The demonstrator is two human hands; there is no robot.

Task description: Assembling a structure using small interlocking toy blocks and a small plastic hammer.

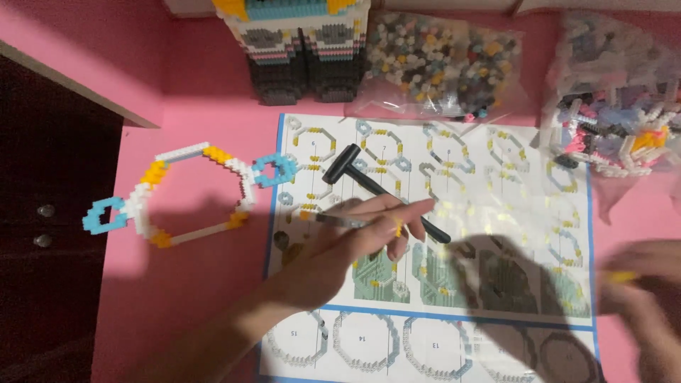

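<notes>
Left hand (355, 237) pinching tweezers (340, 220) and yellow brick (399, 228) over instruction sheet (496, 213); clear brick bags (440, 67) beyond.

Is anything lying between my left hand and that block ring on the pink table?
Nothing visible. The left hand, gripping tweezers, rests on the instruction sheet; only bare pink table separates it from the block ring. The black hammer lies farther right.
</notes>
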